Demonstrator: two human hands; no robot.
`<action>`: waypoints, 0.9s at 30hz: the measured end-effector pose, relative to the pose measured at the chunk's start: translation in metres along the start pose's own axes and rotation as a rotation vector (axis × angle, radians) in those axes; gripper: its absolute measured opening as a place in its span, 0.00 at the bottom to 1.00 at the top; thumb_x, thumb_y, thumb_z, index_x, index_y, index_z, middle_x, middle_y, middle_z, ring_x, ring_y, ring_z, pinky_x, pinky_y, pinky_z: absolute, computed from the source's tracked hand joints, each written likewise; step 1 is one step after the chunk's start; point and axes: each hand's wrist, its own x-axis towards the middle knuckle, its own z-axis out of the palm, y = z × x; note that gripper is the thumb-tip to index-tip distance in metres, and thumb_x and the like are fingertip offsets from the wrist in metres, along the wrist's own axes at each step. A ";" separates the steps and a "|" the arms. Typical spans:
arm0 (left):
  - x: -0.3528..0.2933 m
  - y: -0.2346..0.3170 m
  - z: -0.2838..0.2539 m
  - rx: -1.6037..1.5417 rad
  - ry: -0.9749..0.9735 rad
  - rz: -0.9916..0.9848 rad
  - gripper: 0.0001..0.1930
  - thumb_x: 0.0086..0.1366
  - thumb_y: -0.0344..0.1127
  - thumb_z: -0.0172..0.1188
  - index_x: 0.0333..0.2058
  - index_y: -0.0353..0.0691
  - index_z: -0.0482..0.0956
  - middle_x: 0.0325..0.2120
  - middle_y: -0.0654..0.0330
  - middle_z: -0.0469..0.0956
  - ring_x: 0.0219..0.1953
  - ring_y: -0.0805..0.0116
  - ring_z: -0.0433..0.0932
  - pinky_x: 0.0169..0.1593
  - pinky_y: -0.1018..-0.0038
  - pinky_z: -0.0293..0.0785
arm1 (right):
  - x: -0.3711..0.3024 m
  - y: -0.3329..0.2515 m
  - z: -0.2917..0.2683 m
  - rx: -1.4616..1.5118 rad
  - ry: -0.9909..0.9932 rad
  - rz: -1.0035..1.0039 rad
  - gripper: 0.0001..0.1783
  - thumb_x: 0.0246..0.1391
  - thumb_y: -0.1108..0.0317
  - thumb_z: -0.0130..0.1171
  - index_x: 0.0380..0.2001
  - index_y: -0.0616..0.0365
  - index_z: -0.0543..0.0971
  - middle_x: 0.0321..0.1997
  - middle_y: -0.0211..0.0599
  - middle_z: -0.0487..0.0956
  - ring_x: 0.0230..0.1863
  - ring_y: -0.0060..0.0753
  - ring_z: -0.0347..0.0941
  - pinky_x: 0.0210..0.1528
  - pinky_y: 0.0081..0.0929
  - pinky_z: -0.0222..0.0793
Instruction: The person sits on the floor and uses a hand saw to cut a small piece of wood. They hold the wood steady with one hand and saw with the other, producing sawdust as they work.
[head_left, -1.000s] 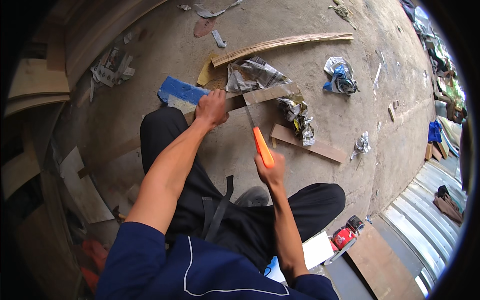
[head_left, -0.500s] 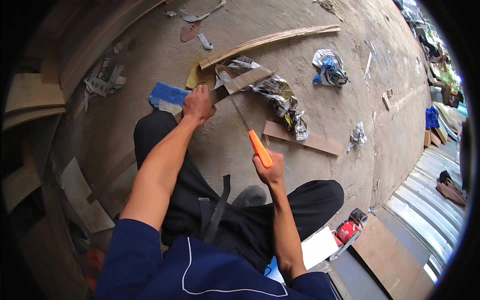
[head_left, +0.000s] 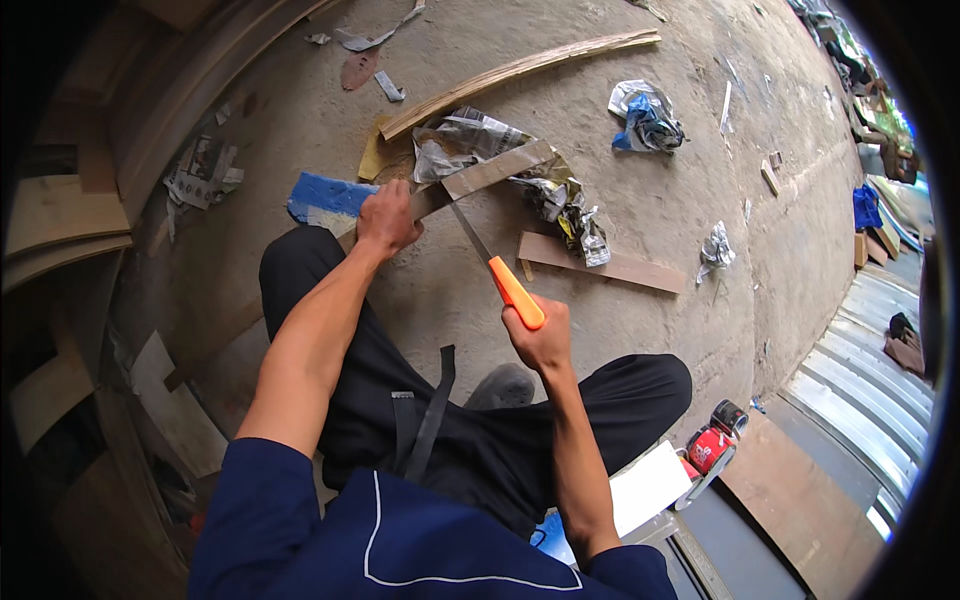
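My right hand [head_left: 540, 338] is closed around the orange handle of a hand saw [head_left: 515, 292]. The saw's thin blade slants away to the far left and meets the near edge of a narrow wooden board [head_left: 498, 169]; how deep it sits in the wood I cannot tell. On the near-left part of that board my left hand [head_left: 389, 219] presses and grips, just left of the blade. Beyond the blade the board sticks out over crumpled silvery plastic [head_left: 470, 130]. Beside my left hand lies a blue-painted block [head_left: 335, 193].
A long split wooden strip [head_left: 520, 76] lies farther off. To the right are a flat plank [head_left: 600, 264] and crumpled wrapping [head_left: 648, 118]. A red and black tape dispenser [head_left: 708, 449] stands by my right knee. Corrugated metal sheets [head_left: 860, 350] line the right; stacked boards [head_left: 65, 215], the left.
The view has shifted slightly. The dark patch on the board beside my left hand now looks lighter, and the saw has shifted slightly against the board. Both hands keep their holds.
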 end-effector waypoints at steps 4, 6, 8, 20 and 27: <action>-0.001 0.002 -0.001 0.000 -0.004 -0.013 0.27 0.45 0.40 0.70 0.40 0.34 0.69 0.38 0.50 0.73 0.45 0.50 0.75 0.45 0.61 0.74 | -0.017 0.006 -0.002 -0.020 -0.034 0.048 0.09 0.45 0.68 0.59 0.19 0.64 0.76 0.15 0.47 0.73 0.15 0.41 0.71 0.23 0.33 0.66; -0.006 0.001 0.001 -0.024 -0.002 -0.017 0.27 0.45 0.40 0.70 0.40 0.34 0.69 0.38 0.50 0.73 0.45 0.50 0.75 0.46 0.61 0.74 | -0.037 0.009 -0.008 0.008 -0.019 0.037 0.09 0.46 0.68 0.59 0.20 0.64 0.76 0.16 0.48 0.73 0.16 0.41 0.71 0.23 0.33 0.66; -0.003 -0.006 0.000 -0.011 -0.003 -0.016 0.27 0.43 0.39 0.71 0.40 0.34 0.69 0.38 0.50 0.73 0.45 0.50 0.75 0.46 0.60 0.73 | -0.025 0.012 -0.002 0.006 -0.043 0.038 0.10 0.46 0.67 0.59 0.19 0.64 0.76 0.16 0.48 0.72 0.16 0.42 0.72 0.24 0.34 0.66; -0.003 -0.019 0.007 -0.015 0.037 -0.050 0.27 0.42 0.38 0.70 0.39 0.35 0.69 0.38 0.51 0.73 0.45 0.52 0.75 0.45 0.60 0.74 | -0.023 0.007 -0.001 0.020 -0.076 0.042 0.14 0.45 0.65 0.59 0.17 0.64 0.73 0.16 0.51 0.71 0.17 0.50 0.70 0.24 0.38 0.65; 0.004 0.003 0.013 -0.030 -0.027 -0.027 0.28 0.42 0.39 0.72 0.39 0.35 0.69 0.38 0.51 0.73 0.45 0.52 0.75 0.44 0.61 0.75 | 0.044 0.016 0.039 -0.059 0.011 -0.045 0.13 0.46 0.65 0.59 0.17 0.64 0.73 0.16 0.51 0.71 0.16 0.48 0.69 0.23 0.36 0.65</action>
